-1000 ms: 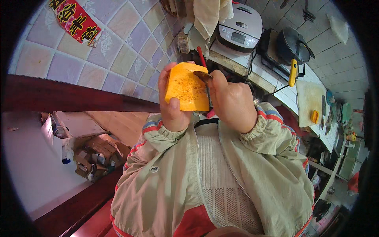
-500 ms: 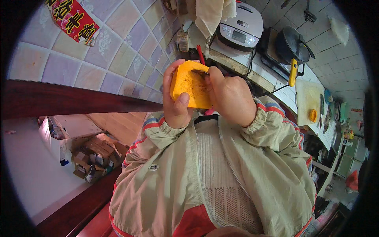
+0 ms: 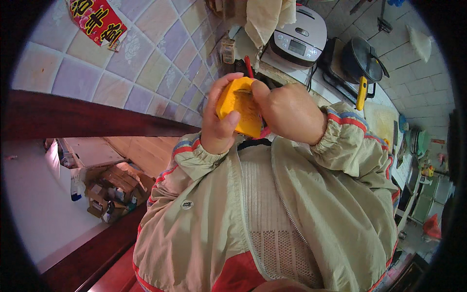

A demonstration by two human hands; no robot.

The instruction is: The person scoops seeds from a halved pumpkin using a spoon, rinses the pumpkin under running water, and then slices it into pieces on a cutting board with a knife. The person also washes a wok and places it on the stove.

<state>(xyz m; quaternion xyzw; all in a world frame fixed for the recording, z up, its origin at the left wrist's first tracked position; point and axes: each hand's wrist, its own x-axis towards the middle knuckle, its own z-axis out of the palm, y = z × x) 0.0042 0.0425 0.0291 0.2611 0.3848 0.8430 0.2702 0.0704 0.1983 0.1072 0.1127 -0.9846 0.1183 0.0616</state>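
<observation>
Tiled in pale purple and cream squares, the kitchen wall (image 3: 146, 53) fills your view from nine to twelve o'clock, with a red paper decoration bearing dark characters (image 3: 96, 20) at eleven. A dark red wooden rail (image 3: 73, 117) crosses at nine o'clock, and below it, at eight, sits a heap of brown cardboard boxes (image 3: 114, 187) on a pale floor. Your beige zip-up jacket with red, white and blue striped cuffs (image 3: 272, 214) takes up the lower middle, from five to seven o'clock. At one o'clock a white and silver electric rice cooker (image 3: 297, 36) stands on the counter, and just beside it at two o'clock is a black pan with a yellow handle (image 3: 362, 65). Near the centre you hold up an orange wedge of pumpkin (image 3: 238, 104): your left hand (image 3: 220, 121) wraps around it from nine o'clock, thumb pressed on its cut face. Your right hand (image 3: 287, 113) is curled into a fist against the wedge from three o'clock, gripping something red whose tip (image 3: 248, 66) shows above; what it is you cannot tell.
</observation>
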